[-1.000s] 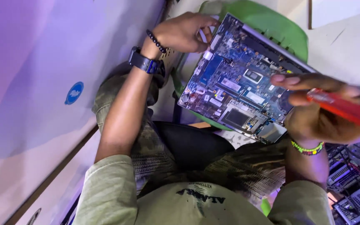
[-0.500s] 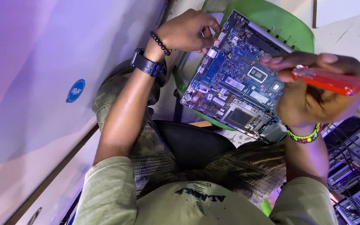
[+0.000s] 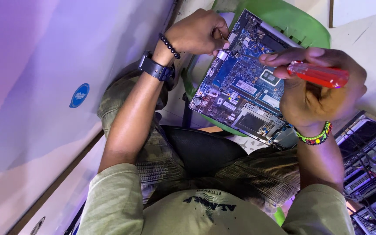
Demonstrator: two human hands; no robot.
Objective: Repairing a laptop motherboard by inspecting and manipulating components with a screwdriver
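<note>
Blue rectangular laptop circuit board (image 3: 244, 82) rests tilted on a green plastic chair (image 3: 292, 21), long axis running from the chair's far edge toward the person's lap. Left hand (image 3: 196, 32) grips the board's far corner. Right hand (image 3: 318, 91) is closed around a red-handled screwdriver (image 3: 316, 75), shaft pointing left onto the board. Stripped electronics chassis (image 3: 370, 174) lie beside the right forearm.

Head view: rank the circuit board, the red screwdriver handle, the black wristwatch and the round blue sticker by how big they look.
1. circuit board, clearly largest.
2. red screwdriver handle.
3 and 4. black wristwatch and round blue sticker look about alike; not ranked.
The handle sits nearer the camera than the board, so its apparent size is inflated.
</note>
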